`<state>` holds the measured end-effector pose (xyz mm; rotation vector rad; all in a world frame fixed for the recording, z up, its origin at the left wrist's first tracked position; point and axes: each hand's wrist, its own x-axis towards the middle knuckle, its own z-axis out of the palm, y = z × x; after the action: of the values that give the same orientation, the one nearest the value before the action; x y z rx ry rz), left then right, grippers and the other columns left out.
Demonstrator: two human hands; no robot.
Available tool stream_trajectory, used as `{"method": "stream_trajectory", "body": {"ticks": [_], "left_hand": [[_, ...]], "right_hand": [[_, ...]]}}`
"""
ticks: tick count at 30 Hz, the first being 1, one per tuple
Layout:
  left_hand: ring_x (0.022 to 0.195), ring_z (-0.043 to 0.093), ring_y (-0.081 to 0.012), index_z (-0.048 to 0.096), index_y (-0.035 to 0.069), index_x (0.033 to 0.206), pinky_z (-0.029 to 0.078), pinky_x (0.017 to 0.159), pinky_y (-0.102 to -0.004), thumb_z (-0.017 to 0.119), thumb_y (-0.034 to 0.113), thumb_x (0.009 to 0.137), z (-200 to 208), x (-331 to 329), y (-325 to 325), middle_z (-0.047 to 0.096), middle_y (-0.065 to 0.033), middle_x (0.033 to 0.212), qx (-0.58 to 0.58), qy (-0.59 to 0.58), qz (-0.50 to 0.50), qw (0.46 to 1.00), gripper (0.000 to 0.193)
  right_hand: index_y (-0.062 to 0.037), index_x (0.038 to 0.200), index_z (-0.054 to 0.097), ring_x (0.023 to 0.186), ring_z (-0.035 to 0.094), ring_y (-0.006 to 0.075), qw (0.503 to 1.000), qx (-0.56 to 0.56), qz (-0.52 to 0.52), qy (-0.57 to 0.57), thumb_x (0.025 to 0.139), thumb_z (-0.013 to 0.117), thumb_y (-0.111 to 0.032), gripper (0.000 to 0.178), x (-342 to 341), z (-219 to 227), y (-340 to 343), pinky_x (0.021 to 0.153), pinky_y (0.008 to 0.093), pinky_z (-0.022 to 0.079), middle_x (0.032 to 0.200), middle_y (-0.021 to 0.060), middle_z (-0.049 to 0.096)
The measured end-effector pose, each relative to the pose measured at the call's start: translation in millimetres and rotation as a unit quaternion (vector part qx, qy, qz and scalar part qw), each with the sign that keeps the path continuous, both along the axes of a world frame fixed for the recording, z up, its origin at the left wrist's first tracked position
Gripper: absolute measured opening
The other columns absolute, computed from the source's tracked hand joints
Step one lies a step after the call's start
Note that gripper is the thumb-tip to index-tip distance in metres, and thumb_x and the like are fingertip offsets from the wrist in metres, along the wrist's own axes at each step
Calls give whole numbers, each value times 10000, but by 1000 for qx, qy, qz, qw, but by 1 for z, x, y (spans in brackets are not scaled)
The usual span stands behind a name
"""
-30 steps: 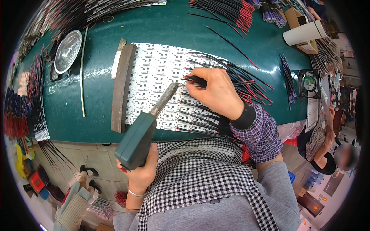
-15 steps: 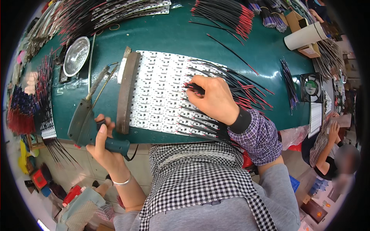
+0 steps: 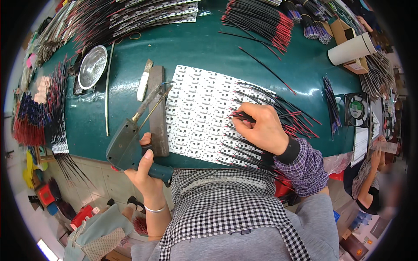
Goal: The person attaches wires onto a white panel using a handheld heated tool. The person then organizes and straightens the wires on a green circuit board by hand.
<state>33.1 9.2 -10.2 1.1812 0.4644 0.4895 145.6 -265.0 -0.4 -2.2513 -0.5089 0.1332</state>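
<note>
Far out beyond the left hand's fingers, a round metal dish [image 3: 92, 66] sits on the green table [image 3: 196, 48], with bundles of red-tipped wires [image 3: 28, 124] hanging off the edge. Now the left hand [image 3: 146, 169]: fingers wrapped tight around the handle of a grey-green soldering gun [image 3: 130, 145]. Its long axis runs up and to the right, away from the fingers, the thin tip resting near the top of a dark block [image 3: 157, 108] that lies just beside the thumb.

Right of that tip, the white circuit panel [image 3: 196, 113] lies flat, tilted a little, between the two hands. The right hand [image 3: 261, 128] rests on the panel's right part, fingertips pinched together on a black wire with a red end [image 3: 238, 115], which points left toward the gun's tip. The right hand is the nearer one to the panel's rows; the gun's tip is apart from them, off to the left.

Beyond the right hand's knuckles: a white paper cup [image 3: 352, 48] lying on its side against a brown cardboard box [image 3: 339, 30], then a small black fan [image 3: 358, 108] with a green round label.
</note>
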Motion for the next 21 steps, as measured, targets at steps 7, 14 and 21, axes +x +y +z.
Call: {"method": "stream_trajectory", "body": {"ticks": [7, 14, 21], "left_hand": [[1342, 547, -334, 501, -46, 1372, 485, 1143, -523, 648, -141, 883, -4, -14, -21, 585, -193, 1319, 143, 4, 52, 988, 519], [1369, 530, -315, 420, -39, 1486, 489, 1132, -479, 702, -121, 889, 3, -28, -40, 540, -185, 1425, 301, 127, 26, 945, 665], [1319, 580, -313, 445, -68, 1469, 514, 1095, -410, 680, -122, 916, 5, -48, -45, 522, -196, 1498, 306, 223, 30, 925, 604]], "right_hand": [[-14, 809, 626, 513, 625, 281, 1000, 9, 11, 17, 836, 737, -107, 147, 2, 3, -4, 499, 392, 470, 618, 119, 627], [-8, 804, 624, 522, 640, 273, 1000, 19, 16, 15, 833, 740, -98, 150, 0, 4, -1, 501, 392, 479, 638, 124, 636], [2, 796, 602, 537, 633, 284, 999, 11, 47, 10, 837, 740, -89, 170, -4, 6, -3, 510, 403, 474, 658, 131, 621]]}}
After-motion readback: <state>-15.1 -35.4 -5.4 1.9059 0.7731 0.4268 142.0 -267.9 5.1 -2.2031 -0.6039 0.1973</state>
